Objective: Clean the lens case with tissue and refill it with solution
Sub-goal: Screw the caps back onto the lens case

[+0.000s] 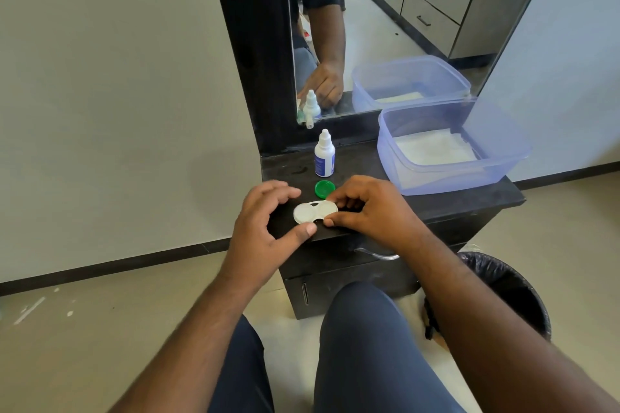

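Note:
A white two-well lens case [314, 212] lies flat near the front edge of the black dresser top [453, 199]. My right hand [369, 208] pinches its right end between thumb and fingers. My left hand [265, 221] curls around its left end with fingers spread, the thumb tip touching the case's front edge. A green round cap [324, 188] lies upside down just behind the case. A small white solution bottle [324, 155] with a blue label stands upright behind the cap. White tissue [432, 147] lies inside a translucent blue plastic box [503, 164] at the right.
A mirror [385, 27] in a black frame rises behind the dresser and reflects the bottle, box and my hand. A bin with a black liner [500, 282] stands on the floor at the right. My knees [362, 329] sit below the drawer handle [379, 255].

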`<action>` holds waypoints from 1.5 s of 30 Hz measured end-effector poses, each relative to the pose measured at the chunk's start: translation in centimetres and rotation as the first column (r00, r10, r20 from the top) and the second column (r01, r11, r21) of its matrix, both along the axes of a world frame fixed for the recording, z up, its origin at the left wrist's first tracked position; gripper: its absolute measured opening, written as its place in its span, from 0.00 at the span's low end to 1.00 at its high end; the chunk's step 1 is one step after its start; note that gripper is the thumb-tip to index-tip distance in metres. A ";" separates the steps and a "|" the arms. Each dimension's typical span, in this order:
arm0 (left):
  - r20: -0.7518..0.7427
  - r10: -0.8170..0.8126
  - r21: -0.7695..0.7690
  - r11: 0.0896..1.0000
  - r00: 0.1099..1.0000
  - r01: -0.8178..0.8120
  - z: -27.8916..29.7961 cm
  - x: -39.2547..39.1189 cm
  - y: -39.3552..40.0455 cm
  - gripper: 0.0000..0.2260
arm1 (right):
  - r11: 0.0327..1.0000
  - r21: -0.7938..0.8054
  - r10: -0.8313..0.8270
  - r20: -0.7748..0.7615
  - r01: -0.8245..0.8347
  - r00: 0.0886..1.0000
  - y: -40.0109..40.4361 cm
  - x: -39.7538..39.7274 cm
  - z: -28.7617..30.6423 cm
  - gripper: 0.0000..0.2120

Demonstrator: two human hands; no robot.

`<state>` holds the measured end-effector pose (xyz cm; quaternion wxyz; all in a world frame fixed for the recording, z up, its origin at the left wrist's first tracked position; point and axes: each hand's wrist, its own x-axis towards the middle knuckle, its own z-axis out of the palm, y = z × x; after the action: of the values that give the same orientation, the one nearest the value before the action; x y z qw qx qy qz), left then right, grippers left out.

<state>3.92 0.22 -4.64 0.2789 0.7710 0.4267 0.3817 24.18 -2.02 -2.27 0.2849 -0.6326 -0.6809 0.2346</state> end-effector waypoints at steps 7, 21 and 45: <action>-0.128 0.027 0.038 0.999 0.991 -0.022 0.7 0.3 0.3 0.10 | 1.000 0.005 -0.003 0.004 0.003 1.000 -0.1 -0.1 0.1 0.17; -0.118 -0.024 0.124 0.992 0.993 0.039 0.4 0.5 0.2 0.08 | 1.000 0.017 0.014 0.023 -0.014 1.000 0.1 0.0 -0.2 0.16; -0.042 -0.007 0.074 0.997 0.999 0.011 0.6 0.6 0.1 0.10 | 0.994 -0.109 0.024 0.391 0.021 0.920 -0.3 0.4 3.0 0.10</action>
<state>4.56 0.34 -4.06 0.2427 0.7906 0.4143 0.3800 24.55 -2.37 0.70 0.1073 -0.6810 -0.7106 0.1409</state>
